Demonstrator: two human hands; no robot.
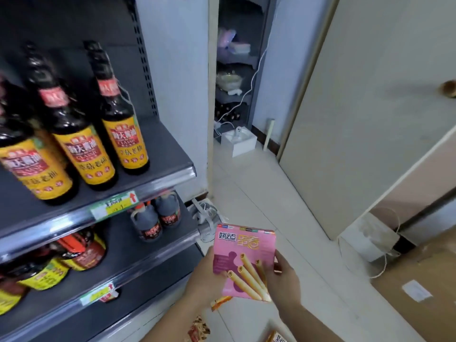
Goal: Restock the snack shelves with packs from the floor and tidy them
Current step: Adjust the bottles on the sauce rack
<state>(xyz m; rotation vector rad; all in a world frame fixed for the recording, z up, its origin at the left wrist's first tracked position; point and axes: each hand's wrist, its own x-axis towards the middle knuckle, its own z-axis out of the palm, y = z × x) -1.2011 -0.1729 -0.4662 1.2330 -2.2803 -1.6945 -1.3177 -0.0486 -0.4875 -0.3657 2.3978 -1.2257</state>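
- A single wide-angle camera, worn on the person's head, looks forward and steeply down past the right end of the dark shelf unit (170, 154).
- The shelf unit fills the left half of the frame and stands close. The lens looks down onto its boards, and the soy sauce bottles (123, 134) on them lean and blur towards the left edge.
- To the right of the shelf unit, the view runs across the tiled floor (246, 188) to a narrow opening farther back.
- Nearest the lens, just off the shelf unit's right end, both forearms enter from the bottom edge. The left hand (204, 275) and right hand (283, 280) hold a pink box (244, 257).
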